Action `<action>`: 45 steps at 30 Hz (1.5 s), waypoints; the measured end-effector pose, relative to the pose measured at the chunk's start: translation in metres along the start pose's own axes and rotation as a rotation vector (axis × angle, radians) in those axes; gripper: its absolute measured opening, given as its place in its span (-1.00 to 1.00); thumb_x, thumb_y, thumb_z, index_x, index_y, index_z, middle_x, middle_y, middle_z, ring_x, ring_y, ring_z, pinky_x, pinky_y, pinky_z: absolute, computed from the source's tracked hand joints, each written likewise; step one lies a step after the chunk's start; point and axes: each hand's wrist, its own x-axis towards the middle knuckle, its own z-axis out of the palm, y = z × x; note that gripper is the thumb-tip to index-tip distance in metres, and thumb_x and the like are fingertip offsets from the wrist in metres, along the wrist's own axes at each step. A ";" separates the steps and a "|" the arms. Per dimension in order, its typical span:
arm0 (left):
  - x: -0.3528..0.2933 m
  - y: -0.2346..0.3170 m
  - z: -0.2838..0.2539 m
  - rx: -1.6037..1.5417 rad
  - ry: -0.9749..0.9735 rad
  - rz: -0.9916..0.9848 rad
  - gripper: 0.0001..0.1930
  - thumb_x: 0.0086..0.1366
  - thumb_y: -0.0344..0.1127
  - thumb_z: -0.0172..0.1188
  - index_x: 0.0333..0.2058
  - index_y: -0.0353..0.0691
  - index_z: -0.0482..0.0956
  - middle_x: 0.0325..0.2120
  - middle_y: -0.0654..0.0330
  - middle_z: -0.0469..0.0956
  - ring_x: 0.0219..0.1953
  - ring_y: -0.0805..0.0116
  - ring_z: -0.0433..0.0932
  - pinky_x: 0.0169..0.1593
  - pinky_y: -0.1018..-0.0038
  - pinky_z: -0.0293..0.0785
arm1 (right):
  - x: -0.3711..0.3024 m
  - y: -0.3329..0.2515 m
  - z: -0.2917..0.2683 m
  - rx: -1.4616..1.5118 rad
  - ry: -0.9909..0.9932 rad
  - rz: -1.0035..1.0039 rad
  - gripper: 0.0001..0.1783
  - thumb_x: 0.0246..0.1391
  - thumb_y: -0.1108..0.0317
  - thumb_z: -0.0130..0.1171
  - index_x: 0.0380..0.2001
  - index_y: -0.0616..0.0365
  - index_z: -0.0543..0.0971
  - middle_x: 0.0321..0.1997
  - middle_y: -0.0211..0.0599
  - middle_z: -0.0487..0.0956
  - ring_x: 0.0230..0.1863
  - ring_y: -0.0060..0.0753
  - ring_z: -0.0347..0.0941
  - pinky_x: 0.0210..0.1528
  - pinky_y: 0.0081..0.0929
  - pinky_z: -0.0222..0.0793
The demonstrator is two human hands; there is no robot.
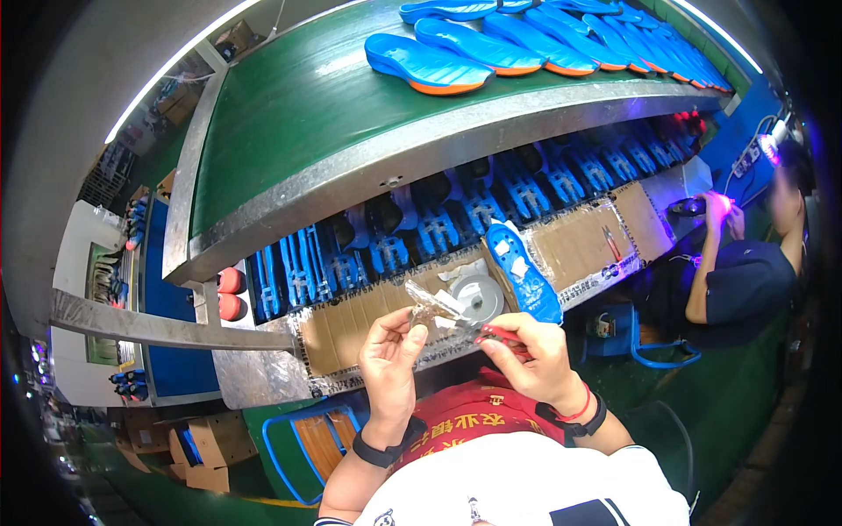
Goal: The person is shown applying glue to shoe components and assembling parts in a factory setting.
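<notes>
My left hand (390,364) pinches a piece of crinkled clear plastic (431,307) between thumb and fingertips. In my right hand (535,355) is a red-handled hand tool (502,334) with a grey metal end; its exact kind I cannot make out. The tool's tip points left, at the edge of the plastic. Just beyond both hands, a round grey disc (478,296) with a hole in its middle lies on the bench. To the right of it rests a blue shoe-shaped part (523,272) with white patches on it.
Brown cardboard (351,326) covers the worktop. Behind it stand several blue shoe-shaped frames (437,230) under a metal-edged green conveyor (289,114) carrying blue insoles with orange undersides (447,68). A co-worker (745,280) sits at the right. Blue-framed stools (309,447) stand below the bench.
</notes>
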 end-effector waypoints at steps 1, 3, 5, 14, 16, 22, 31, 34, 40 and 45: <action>0.000 0.001 -0.001 0.000 0.001 0.001 -0.72 0.24 -0.52 0.24 -0.07 -0.36 0.50 -0.20 0.21 0.55 -0.17 0.55 0.49 -0.04 0.61 0.43 | 0.001 -0.003 -0.002 0.018 0.022 0.038 -0.79 0.02 0.53 0.31 -0.26 0.34 0.56 -0.45 -0.21 0.63 -0.52 -0.51 0.59 -0.47 -0.63 0.46; 0.001 0.002 -0.004 -0.026 -0.004 0.019 -0.70 0.23 -0.51 0.26 -0.06 -0.36 0.49 -0.20 0.22 0.55 -0.16 0.55 0.48 -0.05 0.61 0.43 | 0.005 -0.007 -0.011 -0.042 -0.021 0.042 -0.80 0.03 0.54 0.29 -0.25 0.35 0.55 -0.43 -0.20 0.64 -0.49 -0.49 0.61 -0.45 -0.63 0.47; 0.000 0.003 -0.005 -0.030 -0.001 0.026 -0.70 0.22 -0.50 0.27 -0.06 -0.36 0.49 -0.21 0.22 0.55 -0.16 0.56 0.48 -0.05 0.62 0.42 | 0.005 -0.006 -0.012 -0.063 -0.025 0.036 -0.80 0.03 0.54 0.29 -0.26 0.35 0.55 -0.42 -0.20 0.64 -0.48 -0.49 0.61 -0.45 -0.63 0.48; 0.000 0.000 -0.004 -0.025 0.014 0.025 -0.68 0.21 -0.50 0.29 -0.06 -0.36 0.49 -0.22 0.24 0.53 -0.19 0.56 0.46 -0.06 0.62 0.42 | 0.006 -0.007 -0.011 -0.075 -0.033 0.066 -0.80 0.02 0.53 0.30 -0.26 0.35 0.56 -0.42 -0.16 0.63 -0.48 -0.45 0.62 -0.47 -0.61 0.48; 0.000 0.000 -0.004 -0.024 0.009 0.026 -0.68 0.21 -0.50 0.29 -0.06 -0.36 0.49 -0.22 0.25 0.53 -0.19 0.56 0.46 -0.07 0.62 0.42 | 0.006 -0.007 -0.010 -0.077 -0.030 0.066 -0.80 0.01 0.52 0.31 -0.27 0.35 0.56 -0.44 -0.16 0.63 -0.49 -0.44 0.61 -0.48 -0.60 0.46; -0.002 -0.001 -0.004 -0.021 -0.010 0.021 -0.68 0.21 -0.51 0.28 -0.05 -0.37 0.49 -0.22 0.23 0.54 -0.18 0.55 0.47 -0.06 0.62 0.42 | 0.006 -0.005 -0.004 -0.048 -0.025 0.066 -0.80 0.01 0.51 0.31 -0.27 0.32 0.56 -0.47 -0.17 0.63 -0.53 -0.46 0.59 -0.50 -0.60 0.44; -0.002 -0.002 -0.004 -0.031 -0.005 0.055 -0.68 0.22 -0.50 0.28 -0.05 -0.36 0.48 -0.20 0.21 0.56 -0.17 0.54 0.49 -0.03 0.61 0.42 | 0.006 -0.007 -0.010 -0.074 -0.011 0.038 -0.80 -0.01 0.52 0.32 -0.28 0.33 0.57 -0.47 -0.18 0.63 -0.54 -0.43 0.59 -0.50 -0.60 0.45; -0.002 -0.001 -0.004 -0.053 -0.004 0.051 -0.68 0.22 -0.50 0.28 -0.05 -0.36 0.48 -0.20 0.20 0.56 -0.17 0.54 0.49 -0.02 0.60 0.42 | 0.007 -0.008 -0.011 -0.100 -0.016 0.020 -0.80 -0.02 0.52 0.32 -0.29 0.34 0.57 -0.46 -0.17 0.63 -0.53 -0.41 0.60 -0.49 -0.60 0.46; -0.003 -0.002 -0.003 -0.026 -0.017 0.054 -0.67 0.21 -0.50 0.29 -0.05 -0.36 0.49 -0.20 0.19 0.57 -0.16 0.54 0.49 -0.02 0.59 0.42 | 0.006 -0.007 -0.007 -0.091 -0.010 0.047 -0.79 -0.03 0.53 0.33 -0.29 0.35 0.57 -0.44 -0.15 0.64 -0.49 -0.40 0.62 -0.46 -0.60 0.49; -0.004 -0.004 -0.003 -0.012 -0.025 0.015 -0.65 0.20 -0.49 0.30 -0.04 -0.35 0.49 -0.21 0.24 0.54 -0.19 0.55 0.47 -0.04 0.62 0.41 | 0.006 -0.006 -0.004 -0.034 -0.028 0.040 -0.79 -0.03 0.53 0.33 -0.29 0.35 0.57 -0.45 -0.16 0.64 -0.49 -0.41 0.62 -0.46 -0.60 0.49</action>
